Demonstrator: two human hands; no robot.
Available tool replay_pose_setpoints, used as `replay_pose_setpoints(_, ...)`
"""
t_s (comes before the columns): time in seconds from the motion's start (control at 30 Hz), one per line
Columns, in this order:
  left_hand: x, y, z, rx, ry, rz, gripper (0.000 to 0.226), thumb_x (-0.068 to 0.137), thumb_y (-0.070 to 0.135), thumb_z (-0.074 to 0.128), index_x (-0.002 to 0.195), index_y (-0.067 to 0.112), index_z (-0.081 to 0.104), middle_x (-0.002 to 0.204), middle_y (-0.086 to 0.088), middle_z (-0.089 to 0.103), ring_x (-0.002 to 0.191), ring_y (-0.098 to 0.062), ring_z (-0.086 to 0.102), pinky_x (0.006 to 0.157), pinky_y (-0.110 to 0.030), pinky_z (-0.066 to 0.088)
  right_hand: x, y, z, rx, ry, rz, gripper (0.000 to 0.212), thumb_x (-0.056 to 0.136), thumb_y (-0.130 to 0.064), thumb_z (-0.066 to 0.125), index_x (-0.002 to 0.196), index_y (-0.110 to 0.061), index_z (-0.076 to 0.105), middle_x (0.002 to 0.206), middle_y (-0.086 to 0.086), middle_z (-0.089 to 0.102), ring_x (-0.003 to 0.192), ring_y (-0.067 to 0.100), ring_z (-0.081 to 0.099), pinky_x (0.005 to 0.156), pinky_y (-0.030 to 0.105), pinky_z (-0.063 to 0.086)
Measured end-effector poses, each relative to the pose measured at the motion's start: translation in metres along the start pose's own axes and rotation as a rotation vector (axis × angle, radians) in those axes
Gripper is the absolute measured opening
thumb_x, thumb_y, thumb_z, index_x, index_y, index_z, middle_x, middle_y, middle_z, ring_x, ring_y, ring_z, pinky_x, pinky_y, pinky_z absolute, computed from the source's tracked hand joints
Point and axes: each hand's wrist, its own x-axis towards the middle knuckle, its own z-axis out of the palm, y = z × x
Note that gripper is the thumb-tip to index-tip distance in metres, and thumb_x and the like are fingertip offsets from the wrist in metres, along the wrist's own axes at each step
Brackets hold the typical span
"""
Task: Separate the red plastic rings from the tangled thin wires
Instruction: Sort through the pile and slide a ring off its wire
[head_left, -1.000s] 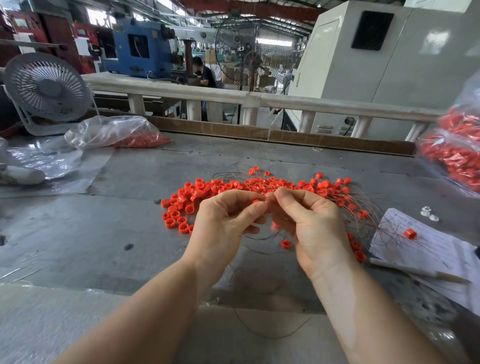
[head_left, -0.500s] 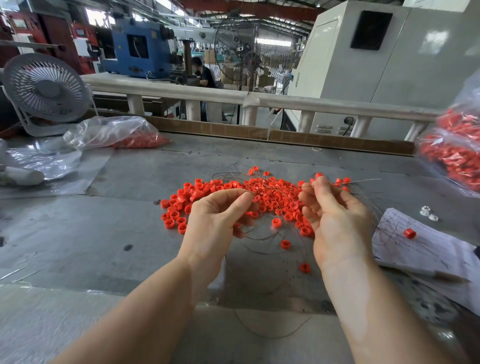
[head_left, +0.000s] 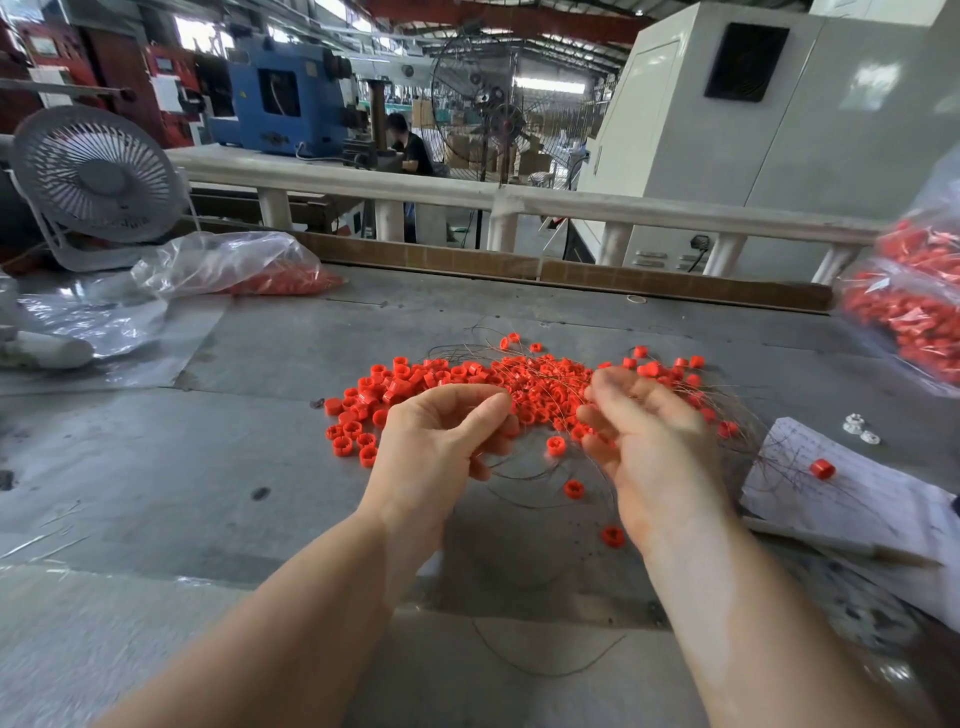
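Grey metal worktable (head_left: 291, 467) strewn with red rings (head_left: 519, 384), factory machinery behind.

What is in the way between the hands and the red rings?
Only the thin wires, tangled through the red rings. The left hand and right hand are already at the pile's near edge.

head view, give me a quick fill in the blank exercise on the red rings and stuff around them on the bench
1. The loose rings in the pile on the bench are coloured ____.
2. The single ring off to the right lies on a sheet of ____.
3. The clear bag holding more red parts lies in front of the white desk ____.
4. Tangled among the pile of rings are thin ____.

Missing words: red; paper; fan; wires
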Motion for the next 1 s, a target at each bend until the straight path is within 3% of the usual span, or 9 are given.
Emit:
replay_pose_setpoints(0.13, 0.001, -0.003, 0.000, 0.008, 0.027, 0.000, 0.003, 0.086, 0.014, 0.065, 0.086, 0.011, 0.064, 0.066, 0.000, 0.071, 0.052, -0.008, 0.061, 0.044, -0.017, 0.044, -0.005, 0.005, 0.003, -0.226, -0.179, -0.048, 0.015, 0.082, -0.004, 0.068, 0.090, -0.016, 0.065, 0.074, -0.003, 0.063, 0.063, 0.014, 0.057, 0.045, 0.015, 0.043)
replay_pose_setpoints(0.3, 0.003, -0.006, 0.000, 0.040, 0.025, -0.028, 0.019, 0.088, 0.025, 0.060, 0.080, 0.009, 0.065, 0.064, 0.000, 0.069, 0.052, -0.009, 0.061, 0.044, -0.017, 0.043, -0.008, 0.006, 0.005, -0.338, -0.298, -0.169, 0.025, 0.084, 0.001, 0.063, 0.084, -0.023, 0.070, 0.075, -0.010, 0.066, 0.070, 0.003, 0.059, 0.052, 0.016, 0.045)
replay_pose_setpoints(0.43, 0.003, -0.005, 0.000, 0.053, 0.018, -0.036, 0.027, 0.090, 0.029, 0.057, 0.075, 0.008, 0.063, 0.059, 0.000, 0.066, 0.049, -0.009, 0.058, 0.043, -0.018, 0.043, -0.009, 0.005, 0.006, -0.358, -0.293, -0.213, 0.027, 0.085, 0.000, 0.061, 0.082, -0.025, 0.070, 0.074, -0.012, 0.067, 0.070, 0.004, 0.059, 0.054, 0.019, 0.047)
replay_pose_setpoints(0.63, 0.002, -0.004, 0.000, 0.059, 0.020, -0.060, 0.033, 0.092, 0.034, 0.054, 0.071, 0.009, 0.060, 0.054, 0.000, 0.062, 0.046, -0.010, 0.055, 0.041, -0.019, 0.041, -0.015, 0.001, 0.010, -0.621, -0.219, -0.551, 0.032, 0.080, 0.002, 0.066, 0.080, -0.030, 0.061, 0.076, -0.011, 0.057, 0.063, 0.021, 0.060, 0.061, 0.025, 0.048)
replay_pose_setpoints(0.8, 0.001, -0.003, 0.000, 0.042, 0.006, -0.082, 0.036, 0.091, 0.035, 0.055, 0.069, 0.007, 0.061, 0.053, -0.001, 0.061, 0.045, -0.010, 0.053, 0.040, -0.019, 0.039, -0.017, 0.005, 0.010, -0.879, -0.236, -0.717, 0.024, 0.082, -0.001, 0.067, 0.100, -0.016, 0.072, 0.088, -0.013, 0.049, 0.068, 0.005, 0.052, 0.072, 0.020, 0.047)
replay_pose_setpoints(0.9, 0.001, -0.002, 0.000, 0.043, -0.004, -0.091, 0.037, 0.090, 0.035, 0.056, 0.070, 0.005, 0.061, 0.053, -0.001, 0.061, 0.044, -0.010, 0.052, 0.040, -0.017, 0.038, -0.016, 0.007, 0.010, -0.997, -0.231, -0.753, 0.016, 0.084, -0.008, 0.067, 0.098, -0.012, 0.073, 0.092, -0.010, 0.050, 0.077, 0.011, 0.055, 0.073, 0.027, 0.049)
replay_pose_setpoints(1.0, 0.001, -0.002, -0.001, 0.034, -0.011, -0.093, 0.035, 0.089, 0.036, 0.058, 0.068, 0.008, 0.062, 0.054, -0.001, 0.061, 0.044, -0.010, 0.052, 0.040, -0.017, 0.038, -0.015, 0.007, 0.008, -1.018, -0.233, -0.777, 0.010, 0.085, -0.007, 0.066, 0.091, -0.008, 0.074, 0.093, -0.006, 0.056, 0.072, 0.017, 0.059, 0.069, 0.035, 0.051)
